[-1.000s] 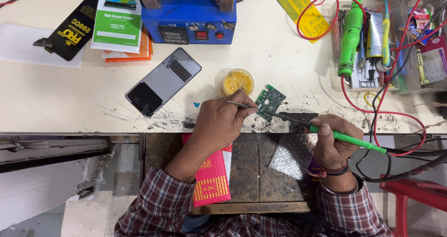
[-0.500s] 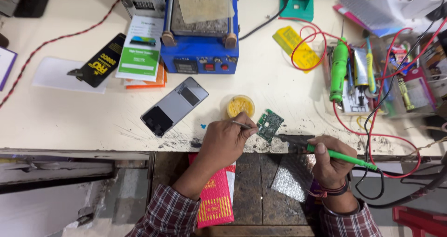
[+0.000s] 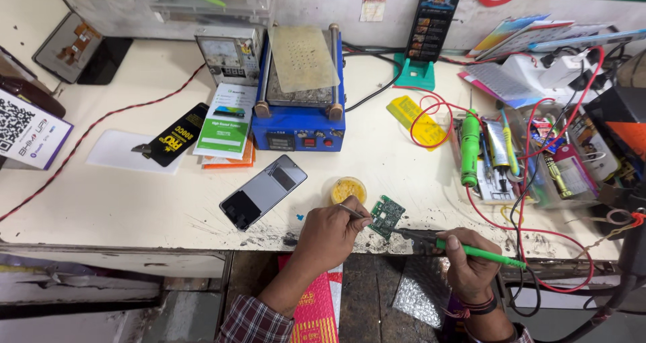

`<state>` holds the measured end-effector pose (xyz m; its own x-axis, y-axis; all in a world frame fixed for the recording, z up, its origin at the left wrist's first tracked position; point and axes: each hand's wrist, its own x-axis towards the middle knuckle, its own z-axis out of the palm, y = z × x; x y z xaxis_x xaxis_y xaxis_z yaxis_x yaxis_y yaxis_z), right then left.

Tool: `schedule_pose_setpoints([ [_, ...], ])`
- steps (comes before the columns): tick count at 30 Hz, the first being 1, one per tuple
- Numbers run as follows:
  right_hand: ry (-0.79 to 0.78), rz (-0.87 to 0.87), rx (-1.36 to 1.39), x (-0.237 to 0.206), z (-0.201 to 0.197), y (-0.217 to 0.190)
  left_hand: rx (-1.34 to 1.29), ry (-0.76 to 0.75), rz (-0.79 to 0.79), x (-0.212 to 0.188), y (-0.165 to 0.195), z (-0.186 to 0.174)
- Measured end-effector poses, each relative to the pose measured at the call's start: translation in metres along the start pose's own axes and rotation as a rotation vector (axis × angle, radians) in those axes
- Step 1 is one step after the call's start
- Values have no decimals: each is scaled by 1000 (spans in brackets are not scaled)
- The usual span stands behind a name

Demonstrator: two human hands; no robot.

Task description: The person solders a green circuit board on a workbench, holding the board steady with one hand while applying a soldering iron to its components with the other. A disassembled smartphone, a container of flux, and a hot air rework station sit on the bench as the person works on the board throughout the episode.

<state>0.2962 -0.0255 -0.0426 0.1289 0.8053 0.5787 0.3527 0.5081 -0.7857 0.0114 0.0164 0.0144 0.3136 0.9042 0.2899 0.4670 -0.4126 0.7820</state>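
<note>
Person seated at the front edge of the cream worktop [image 3: 121,201], seen from above. Sleeves are plaid.

Left hand [image 3: 330,232]: fingers pinched closed around thin metal tweezers [image 3: 351,212], tips reaching the left edge of a small green circuit board [image 3: 386,215]. Board lies flat on the worktop near the front edge, on a scuffed, dark-stained patch.

Right hand [image 3: 471,265]: clenched around a green-handled soldering iron [image 3: 471,249], held low and nearly level. Its dark tip points left and meets the board's lower right corner. Whether tip actually touches the board: cannot tell. A dark band sits on this wrist.

Around the board:
- Small round pot of yellow paste [image 3: 348,189], just beside the board, up and to the left.
- Smartphone [image 3: 263,191], face up, screen dark, lying at a slant, left of the pot.
- Blue hot-plate machine [image 3: 299,124] further back, a pale perforated mat on top.
- Green and white booklet [image 3: 227,121] and a black packet [image 3: 173,135], left of the machine.
- Clear tray of tools [image 3: 511,161] at right, holding a thick green-handled tool; red wires looped over it.
- Yellow flat card [image 3: 417,121] between the machine and the tray.
</note>
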Motion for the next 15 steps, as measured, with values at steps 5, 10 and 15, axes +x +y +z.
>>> schedule_pose_setpoints([
  [5, -14, 19, 55, 0, 3, 5, 6, -4, -36, 0, 1, -1],
  [10, -33, 16, 20, 1, 3, 3, -25, -30, -44, 0, 0, 0],
  [15, -34, 39, 48, 3, 6, -1, -26, -22, -55, -1, -1, 1],
])
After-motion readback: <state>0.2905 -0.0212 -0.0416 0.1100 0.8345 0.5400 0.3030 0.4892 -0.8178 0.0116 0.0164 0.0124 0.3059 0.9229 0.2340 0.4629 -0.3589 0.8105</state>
